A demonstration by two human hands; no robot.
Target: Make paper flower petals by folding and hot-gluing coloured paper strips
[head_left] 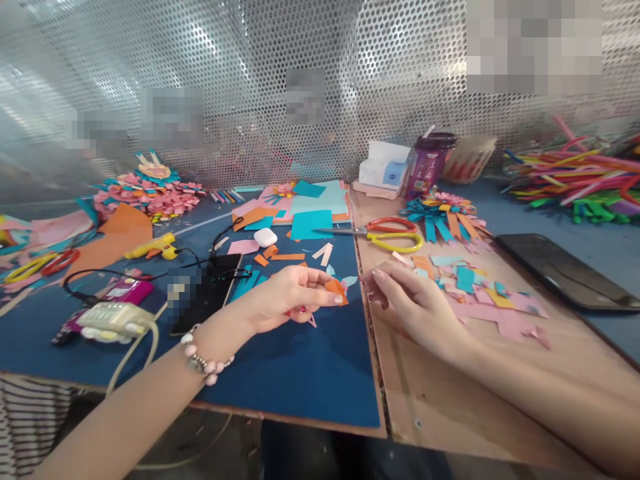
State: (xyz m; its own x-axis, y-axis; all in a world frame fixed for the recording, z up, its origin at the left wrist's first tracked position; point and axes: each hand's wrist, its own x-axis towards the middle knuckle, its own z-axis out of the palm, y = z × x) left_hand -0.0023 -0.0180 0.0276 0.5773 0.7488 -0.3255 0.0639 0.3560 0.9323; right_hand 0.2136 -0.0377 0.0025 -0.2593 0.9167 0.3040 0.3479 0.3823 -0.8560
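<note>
My left hand [295,297] is over the blue mat, pinching a small orange piece of paper [337,291] between thumb and fingers. Light blue and pink paper bits [349,281] show just behind it. My right hand [413,293] hovers to the right, over the wooden board, its fingertips drawn together close to the paper. What they hold, if anything, is too small to make out. Scissors [380,233] with red and yellow handles lie beyond my hands. Orange paper strips [283,257] and a white rounded case [265,237] rest on the mat beyond my left hand.
A yellow glue gun [153,247], black phone [206,293] and power strip [117,320] with cables are at left. Paper scraps [480,293] and another phone [565,270] lie right. Paper flowers [150,193], a purple jar [430,163] and pipe cleaners [585,173] line the back.
</note>
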